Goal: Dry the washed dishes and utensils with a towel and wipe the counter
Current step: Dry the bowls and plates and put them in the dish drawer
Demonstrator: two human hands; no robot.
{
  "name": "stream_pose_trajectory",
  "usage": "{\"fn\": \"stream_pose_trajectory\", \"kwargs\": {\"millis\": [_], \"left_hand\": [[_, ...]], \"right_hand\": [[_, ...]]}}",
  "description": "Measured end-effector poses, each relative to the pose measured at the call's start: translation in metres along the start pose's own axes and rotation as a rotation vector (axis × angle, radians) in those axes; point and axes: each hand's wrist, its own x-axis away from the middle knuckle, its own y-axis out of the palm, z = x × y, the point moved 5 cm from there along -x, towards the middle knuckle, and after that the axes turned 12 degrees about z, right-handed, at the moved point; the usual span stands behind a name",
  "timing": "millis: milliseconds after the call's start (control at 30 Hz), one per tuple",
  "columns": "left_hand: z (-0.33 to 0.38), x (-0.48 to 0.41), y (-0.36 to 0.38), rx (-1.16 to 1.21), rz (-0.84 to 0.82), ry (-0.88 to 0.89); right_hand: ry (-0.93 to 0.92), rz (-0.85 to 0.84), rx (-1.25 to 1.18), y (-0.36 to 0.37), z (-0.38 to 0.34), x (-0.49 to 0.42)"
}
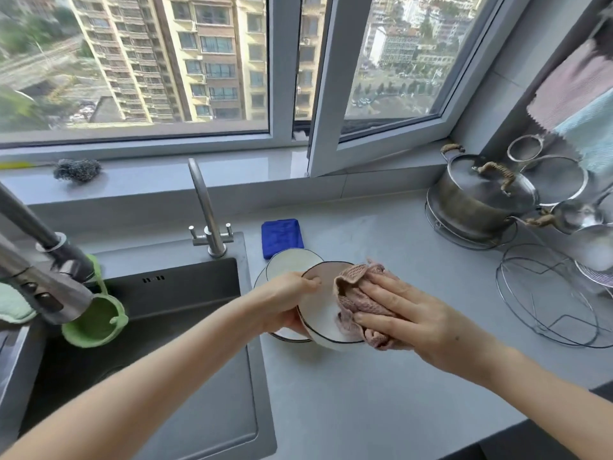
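Note:
My left hand (286,300) grips the rim of a white bowl with a dark rim (320,305), tilted toward me just right of the sink. My right hand (403,313) presses a crumpled pink towel (353,297) into the bowl, fingers fairly straight over the cloth. Behind and under the held bowl stand more white dishes (292,262) on the grey counter (381,393). A folded blue cloth (282,236) lies behind the dishes.
A dark sink (159,327) with a tap (207,210) lies at left; a green holder (96,323) hangs on another faucet. A steel pot (477,194), lids and wire racks (550,300) crowd the right. A steel scourer (78,169) sits on the windowsill.

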Motion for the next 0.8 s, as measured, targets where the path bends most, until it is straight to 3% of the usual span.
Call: {"fn": "stream_pose_trajectory", "kwargs": {"millis": [133, 233, 267, 333, 400, 533, 667, 800], "left_hand": [[0.019, -0.011, -0.001, 0.228, 0.145, -0.075], [0.041, -0.020, 0.002, 0.437, 0.118, -0.106], [0.049, -0.021, 0.006, 0.461, 0.085, -0.093], [0.066, -0.023, 0.019, 0.475, 0.036, -0.035], [0.079, -0.022, 0.029, 0.391, 0.057, 0.066], [0.104, -0.020, 0.025, 0.040, 0.264, 0.325], [0.127, -0.012, 0.023, -0.199, 0.335, 0.415], [0.147, -0.008, 0.026, -0.252, 0.355, 0.457]], "right_hand": [[0.474, 0.331, -0.276, -0.036, 0.028, 0.002], [0.771, 0.589, -0.240, -0.046, 0.046, 0.007], [0.830, 0.625, -0.334, -0.041, 0.047, 0.003], [0.870, 0.615, -0.566, -0.026, 0.043, -0.008], [0.809, 0.648, -0.596, -0.019, 0.040, -0.020], [0.838, 0.750, -0.727, -0.027, 0.057, -0.040], [0.854, 0.798, -0.819, -0.042, 0.081, -0.053], [0.875, 0.695, -0.882, -0.062, 0.116, -0.070]]}}
